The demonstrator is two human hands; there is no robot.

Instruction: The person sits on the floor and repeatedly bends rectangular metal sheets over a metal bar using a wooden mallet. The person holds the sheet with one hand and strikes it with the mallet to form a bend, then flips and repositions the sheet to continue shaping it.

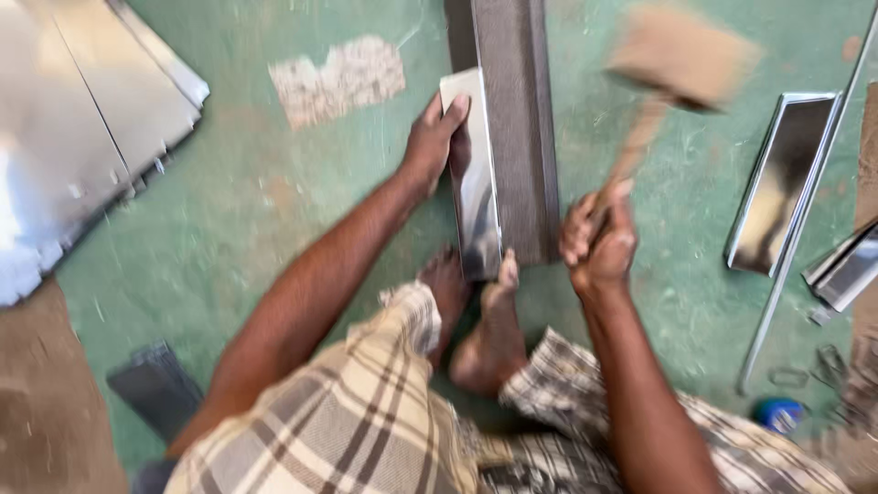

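**Fingers on strip, mallet up**

My left fingers (448, 114) curl over the far end of the shiny strip (474, 174), pinning it against the dark steel bar (517, 128). My foot (489, 329) holds its near end at six o'clock. My right hand (599, 242) is closed tight on the mallet (672, 64), its blurred head up at one o'clock.

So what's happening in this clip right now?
A person sits on a green floor working sheet metal. The left hand presses a shiny metal strip against a dark steel bar, and a bare foot pins the strip's near end. The right hand grips a wooden mallet, raised and motion-blurred. More metal sheets lie to the left and bent pieces to the right.
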